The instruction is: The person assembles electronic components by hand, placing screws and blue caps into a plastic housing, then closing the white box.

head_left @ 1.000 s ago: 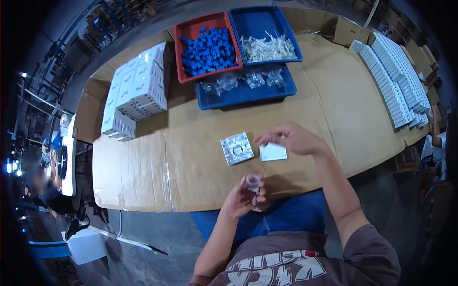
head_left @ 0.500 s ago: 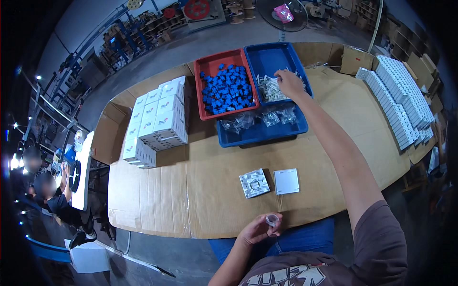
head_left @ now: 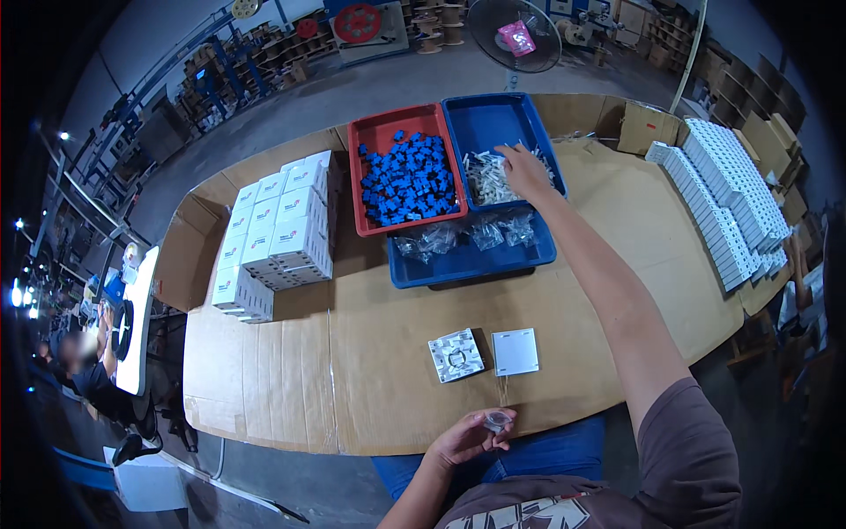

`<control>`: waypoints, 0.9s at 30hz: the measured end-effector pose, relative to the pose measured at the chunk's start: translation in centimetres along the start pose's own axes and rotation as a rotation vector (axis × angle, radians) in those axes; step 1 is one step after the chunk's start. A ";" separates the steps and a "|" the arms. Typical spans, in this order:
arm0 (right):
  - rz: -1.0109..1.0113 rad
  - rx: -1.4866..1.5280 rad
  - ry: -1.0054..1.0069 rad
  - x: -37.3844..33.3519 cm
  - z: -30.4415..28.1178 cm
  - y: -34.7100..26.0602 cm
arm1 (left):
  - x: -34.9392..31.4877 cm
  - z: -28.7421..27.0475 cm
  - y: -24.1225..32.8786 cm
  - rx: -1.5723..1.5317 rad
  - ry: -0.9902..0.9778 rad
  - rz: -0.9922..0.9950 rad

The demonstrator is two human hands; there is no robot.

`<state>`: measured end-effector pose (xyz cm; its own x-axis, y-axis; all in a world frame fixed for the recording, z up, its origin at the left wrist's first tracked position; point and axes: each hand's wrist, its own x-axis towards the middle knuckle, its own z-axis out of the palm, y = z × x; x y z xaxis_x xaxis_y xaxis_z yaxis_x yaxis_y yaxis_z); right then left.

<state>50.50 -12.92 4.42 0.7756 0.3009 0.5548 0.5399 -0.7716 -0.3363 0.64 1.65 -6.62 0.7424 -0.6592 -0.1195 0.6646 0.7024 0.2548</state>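
Well to the person's side of the red tray (head_left: pixel 354 176), at the near edge of the cardboard-covered table (head_left: pixel 264 379), the left hand (head_left: pixel 463 441) holds a clear cup (head_left: pixel 498 420). The cup is small, round and see-through, with a pale rim that catches the light; what it contains, if anything, is too small to tell. The left fingers are curled about it, gripping it.

Just right of the red tray, the right hand (head_left: pixel 526 172) reaches down into a blue tray (head_left: pixel 485 119), its fingertips among loose white pieces (head_left: pixel 485 179). These are slim, short and pale, heaped in a tangle in the part nearer the person. Whether the right fingers are closed on a piece, I cannot tell.

Between the red tray and the left hand, slightly to the tray's right, lie a square housing (head_left: pixel 456 355) and a flat white panel (head_left: pixel 515 353), side by side and apart. The housing is white and silvery grey, with a patterned face and a dark-edged ring shape at its middle; the panel is plain, with small marks near its corners.

The red tray itself holds bright blue parts (head_left: pixel 410 176). Just on its near side, a lower blue tray (head_left: pixel 458 275) carries clear bags (head_left: pixel 432 238); to its left stand stacked white boxes (head_left: pixel 282 220).
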 end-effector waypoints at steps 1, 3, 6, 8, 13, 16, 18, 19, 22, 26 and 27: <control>-0.002 0.030 0.028 -0.2 -0.1 0.1 | 0.2 -0.1 -0.1 0.005 -0.006 0.008; -0.016 0.088 0.073 -0.7 -0.6 0.1 | 0.1 -0.2 -0.2 0.016 -0.014 0.019; 0.024 0.278 0.082 -1.2 -2.1 1.0 | 0.8 -0.1 -0.2 0.034 -0.035 0.024; 0.134 0.582 0.037 -2.5 -3.5 0.3 | 0.7 0.0 -0.3 0.041 -0.034 0.022; 0.388 1.418 -0.072 -8.4 -14.1 -9.3 | -0.8 -0.4 -1.4 0.039 -0.017 0.082; 0.263 1.440 -0.079 -11.8 -17.7 -11.3 | -1.1 -0.6 -2.0 -0.042 -0.069 0.147; 0.272 1.356 -0.125 -13.9 -18.6 -12.3 | -1.4 -1.0 -2.3 -0.112 -0.091 0.212; 0.309 1.363 -0.147 -15.5 -18.4 -12.6 | -1.5 0.8 -1.9 -0.106 -0.046 0.248; 0.193 0.998 -0.187 -20.0 -17.2 -13.2 | -1.0 4.8 -0.7 -0.092 0.448 0.284; 0.400 0.878 -0.434 -27.9 -17.0 -13.1 | 0.9 9.1 1.2 0.149 0.506 0.329; 0.408 0.885 -0.456 -29.2 -17.0 -13.2 | 1.0 9.2 1.3 0.203 0.453 0.340</control>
<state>15.12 -21.01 5.56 0.9009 0.4341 0.0018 0.1157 -0.2362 -0.9648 1.45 -0.59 2.36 0.9022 -0.1946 -0.3849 0.3870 0.7592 0.5233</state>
